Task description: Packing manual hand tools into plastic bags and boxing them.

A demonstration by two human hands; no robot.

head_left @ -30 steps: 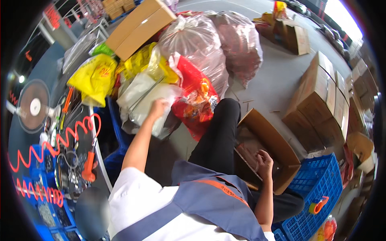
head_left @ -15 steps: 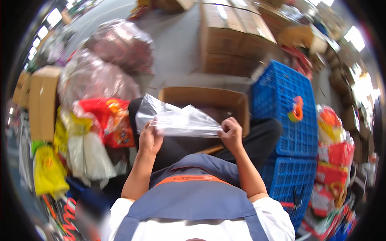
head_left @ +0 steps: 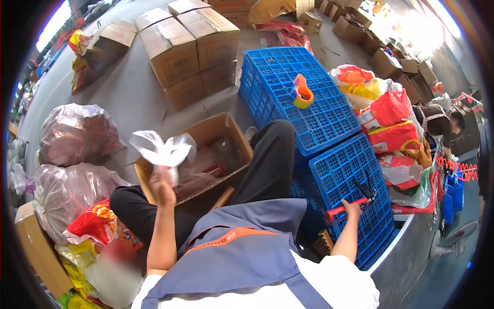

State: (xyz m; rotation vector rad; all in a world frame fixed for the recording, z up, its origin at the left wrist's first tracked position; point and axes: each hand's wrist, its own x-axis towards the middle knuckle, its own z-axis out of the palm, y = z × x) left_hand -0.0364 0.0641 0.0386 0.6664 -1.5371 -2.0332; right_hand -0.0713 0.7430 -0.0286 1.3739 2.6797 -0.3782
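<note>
A thin clear plastic bag stands up from my left hand, which is closed round its bunched lower part. The bag's loose top flares out above the fist, over the left edge of an open cardboard box. Inside that box lie clear plastic and something red. My right hand has its fingers round a tool with red handles and thin black parts, at the top of the nearer blue plastic crate. What kind of tool it is, I cannot make out.
An orange and yellow tape dispenser sits on the farther blue crate. Red and yellow packages are heaped beyond the crates. Large filled clear bags stand at left. Stacked cartons are ahead. A fan is at far right.
Both hands were stretching the bag over the box. Now the left holds it bunched, while the right has let go and moved right onto the red-handled tool. The view has turned right.
</note>
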